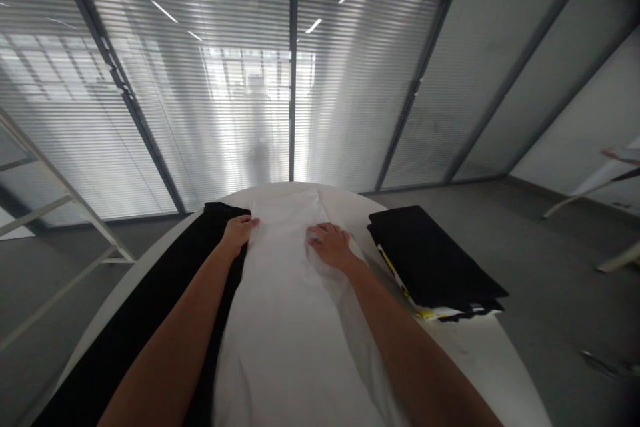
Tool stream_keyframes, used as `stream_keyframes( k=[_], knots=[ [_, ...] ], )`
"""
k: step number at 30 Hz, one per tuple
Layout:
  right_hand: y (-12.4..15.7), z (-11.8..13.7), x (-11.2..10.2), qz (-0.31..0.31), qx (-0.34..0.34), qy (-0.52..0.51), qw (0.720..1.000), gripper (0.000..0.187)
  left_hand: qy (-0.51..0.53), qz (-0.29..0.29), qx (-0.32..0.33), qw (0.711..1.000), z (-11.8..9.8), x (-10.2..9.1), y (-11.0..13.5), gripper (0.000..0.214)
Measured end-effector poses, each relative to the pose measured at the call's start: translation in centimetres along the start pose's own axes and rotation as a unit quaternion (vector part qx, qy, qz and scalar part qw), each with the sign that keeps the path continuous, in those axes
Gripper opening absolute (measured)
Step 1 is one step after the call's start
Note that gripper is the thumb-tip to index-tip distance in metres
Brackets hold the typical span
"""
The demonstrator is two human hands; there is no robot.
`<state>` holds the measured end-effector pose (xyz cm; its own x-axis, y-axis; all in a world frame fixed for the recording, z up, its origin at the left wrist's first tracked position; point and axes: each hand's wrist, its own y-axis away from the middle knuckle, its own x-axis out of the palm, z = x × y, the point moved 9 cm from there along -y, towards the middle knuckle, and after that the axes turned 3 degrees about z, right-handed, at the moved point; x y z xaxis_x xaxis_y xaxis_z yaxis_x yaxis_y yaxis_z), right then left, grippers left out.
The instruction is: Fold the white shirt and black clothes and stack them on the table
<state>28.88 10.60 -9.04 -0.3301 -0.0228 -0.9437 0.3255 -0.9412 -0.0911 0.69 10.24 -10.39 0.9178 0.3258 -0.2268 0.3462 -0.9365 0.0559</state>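
Observation:
A long white cloth lies lengthwise down the middle of a white table. My left hand is closed on the cloth's left edge near its far end. My right hand rests palm down on the cloth a little to the right, fingers bent and pressing into the fabric. A black cloth lies beside the white one along the table's left side, partly under my left arm.
A stack of folded black cloths with a white and yellow piece beneath sits on the table's right side. Glass walls with blinds stand beyond the table. A white metal frame stands at the left, grey floor all around.

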Motion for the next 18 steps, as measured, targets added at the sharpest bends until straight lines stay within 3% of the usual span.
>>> stream_keyframes(
  k=[4, 11, 18],
  knots=[
    [-0.4, -0.4, 0.2, 0.002, 0.009, -0.031, 0.999, 0.041, 0.034, 0.004, -0.025, 0.999, -0.4, -0.1, 0.5, 0.031],
    [-1.0, -2.5, 0.4, -0.004, 0.091, -0.055, 0.994, 0.057, 0.065, 0.022, -0.08, 0.994, -1.5, -0.8, 1.5, 0.023],
    [-2.8, -3.3, -0.2, 0.006, 0.097, -0.122, 0.988, 0.043, 0.134, 0.033, -0.114, 0.984, -1.1, -0.1, 1.3, 0.019]
  ],
)
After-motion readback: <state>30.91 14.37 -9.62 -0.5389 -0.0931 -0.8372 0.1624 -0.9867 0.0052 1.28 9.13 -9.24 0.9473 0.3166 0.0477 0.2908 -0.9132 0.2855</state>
